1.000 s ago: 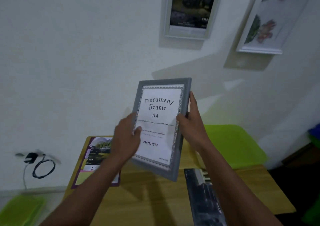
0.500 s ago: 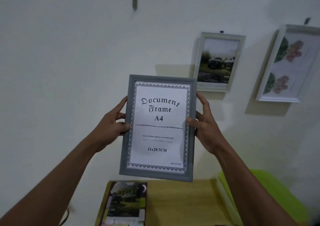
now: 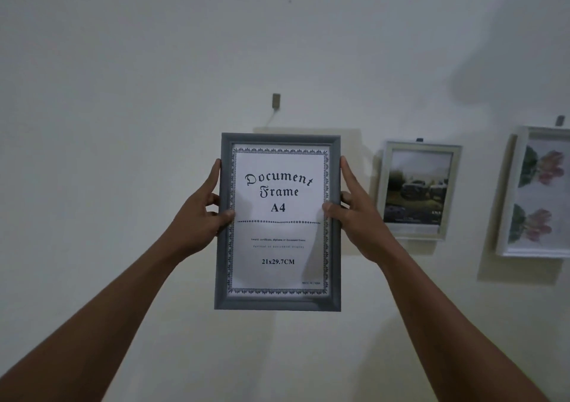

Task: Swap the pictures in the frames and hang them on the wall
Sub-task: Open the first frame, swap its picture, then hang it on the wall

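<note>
Since the earlier frame, the grey frame (image 3: 277, 222) has been raised from a tilted position to an upright one. It is now squared to the wall (image 3: 123, 123), with its top edge a short way below the wall hook (image 3: 276, 100).

The frame is held in portrait orientation, clear of the hook. Whether its back touches the wall cannot be told. Its printed insert (image 3: 277, 191) reads "Document Frame A4" and "21x29.7CM".

The left hand (image 3: 200, 216) grips the left edge at about mid-height. Its thumb is pressed on the front moulding and its fingers (image 3: 214, 173) are wrapped behind the frame. The right hand (image 3: 357, 219) grips the right edge at the same height. Its thumb lies on the front and its fingers (image 3: 347, 170) run up along and behind the edge. Both sets of fingers are clamped on the frame.

To the right, the pale frame (image 3: 418, 190) with a vehicle photograph hangs on the wall. Further right hangs the white frame (image 3: 536, 194) with a flower print, cut off by the picture edge.
</note>
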Demonstrator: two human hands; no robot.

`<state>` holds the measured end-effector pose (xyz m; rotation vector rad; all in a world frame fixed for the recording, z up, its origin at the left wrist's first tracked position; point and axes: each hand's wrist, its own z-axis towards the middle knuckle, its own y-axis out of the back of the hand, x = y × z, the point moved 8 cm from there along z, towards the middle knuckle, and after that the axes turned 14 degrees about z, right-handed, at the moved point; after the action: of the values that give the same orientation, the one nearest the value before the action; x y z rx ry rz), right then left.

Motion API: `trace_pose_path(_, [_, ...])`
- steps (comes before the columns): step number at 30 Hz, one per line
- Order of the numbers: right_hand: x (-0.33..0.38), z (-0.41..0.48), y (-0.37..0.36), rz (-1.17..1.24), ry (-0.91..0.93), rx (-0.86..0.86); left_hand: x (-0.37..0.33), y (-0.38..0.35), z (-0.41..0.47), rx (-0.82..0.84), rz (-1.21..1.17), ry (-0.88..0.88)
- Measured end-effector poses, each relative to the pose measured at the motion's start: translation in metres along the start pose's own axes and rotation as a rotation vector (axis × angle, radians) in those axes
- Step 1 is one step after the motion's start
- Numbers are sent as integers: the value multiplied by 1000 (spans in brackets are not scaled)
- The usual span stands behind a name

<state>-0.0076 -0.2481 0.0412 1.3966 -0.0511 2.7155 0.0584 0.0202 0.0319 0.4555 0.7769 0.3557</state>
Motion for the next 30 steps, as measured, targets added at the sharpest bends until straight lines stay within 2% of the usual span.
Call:
trace_pose_path(6, [20, 52, -9, -58, 58, 13, -1, 21, 50, -84, 67, -55])
trace_pose_path(12, [21, 88, -11, -123, 56, -13, -1, 24, 87, -98, 110, -64])
trace_pose_path(24, [-8, 92, -15, -164, 87, -89, 16, 10, 89, -142, 230, -76])
trace_pose_path(30, [1, 98, -12, -191, 117, -97, 12, 16, 97, -170, 224, -87])
